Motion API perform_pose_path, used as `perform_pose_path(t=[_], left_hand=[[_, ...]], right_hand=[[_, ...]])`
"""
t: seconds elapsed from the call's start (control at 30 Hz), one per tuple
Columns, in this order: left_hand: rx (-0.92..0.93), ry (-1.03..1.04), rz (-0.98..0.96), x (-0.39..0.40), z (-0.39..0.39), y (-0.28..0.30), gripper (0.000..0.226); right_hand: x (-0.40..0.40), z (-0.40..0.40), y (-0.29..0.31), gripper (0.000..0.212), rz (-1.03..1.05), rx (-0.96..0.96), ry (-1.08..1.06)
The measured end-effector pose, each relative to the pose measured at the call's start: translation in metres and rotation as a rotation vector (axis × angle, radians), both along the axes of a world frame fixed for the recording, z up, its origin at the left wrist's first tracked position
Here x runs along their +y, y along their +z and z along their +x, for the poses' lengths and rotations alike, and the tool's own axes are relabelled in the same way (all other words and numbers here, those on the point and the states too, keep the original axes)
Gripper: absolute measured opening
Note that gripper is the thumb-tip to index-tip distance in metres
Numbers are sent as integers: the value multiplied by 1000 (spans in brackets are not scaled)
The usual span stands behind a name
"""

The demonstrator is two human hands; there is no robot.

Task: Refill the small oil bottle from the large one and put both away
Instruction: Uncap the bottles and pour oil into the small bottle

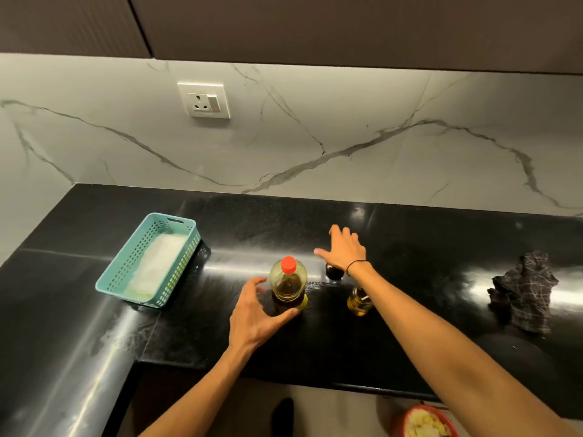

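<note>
The large oil bottle (287,287), clear with a red cap and partly full of amber oil, stands upright on the black counter (426,326). My left hand (254,315) is spread around its lower left side, thumb at the base, fingers not closed on it. The small oil bottle (358,302), a glass one with yellow oil, stands to the right, partly hidden under my right forearm. My right hand (344,247) reaches farther back with fingers spread, holding nothing. A small dark round object (333,273) sits just below its wrist.
A teal slotted basket (124,263) lined with white paper sits at the left. A crumpled dark checked cloth (525,291) lies at the right. A red bowl of food (422,424) is below the counter's front edge. A wall socket (205,100) is on the marble backsplash.
</note>
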State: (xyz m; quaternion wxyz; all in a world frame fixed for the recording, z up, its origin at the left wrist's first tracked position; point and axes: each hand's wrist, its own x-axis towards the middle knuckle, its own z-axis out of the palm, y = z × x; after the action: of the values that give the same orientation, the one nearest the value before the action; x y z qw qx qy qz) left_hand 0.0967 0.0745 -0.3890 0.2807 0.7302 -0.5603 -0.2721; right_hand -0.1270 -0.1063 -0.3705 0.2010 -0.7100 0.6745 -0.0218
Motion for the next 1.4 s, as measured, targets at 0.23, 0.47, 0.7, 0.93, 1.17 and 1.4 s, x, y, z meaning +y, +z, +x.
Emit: perform_pose_path(t=[0.23, 0.47, 0.7, 0.93, 1.17, 1.4], left_hand=[[16, -46, -191, -16, -14, 25, 105], [-79, -85, -210, -26, -28, 34, 76], [-106, -96, -250, -26, -23, 33, 68], [-118, -124, -269, -27, -23, 34, 66], [-124, -157, -244, -34, -16, 29, 74], [-175, -163, -218, -39, -7, 30, 81]], right_hand=[[81, 52, 111, 51, -413, -128, 358], [103, 71, 123, 44, -572, 350, 602], [87, 65, 116, 57, -590, 444, 758], [55, 56, 115, 64, -616, 432, 1090], [40, 61, 113, 59, -635, 400, 1271], [37, 51, 124, 24, -610, 312, 1432]])
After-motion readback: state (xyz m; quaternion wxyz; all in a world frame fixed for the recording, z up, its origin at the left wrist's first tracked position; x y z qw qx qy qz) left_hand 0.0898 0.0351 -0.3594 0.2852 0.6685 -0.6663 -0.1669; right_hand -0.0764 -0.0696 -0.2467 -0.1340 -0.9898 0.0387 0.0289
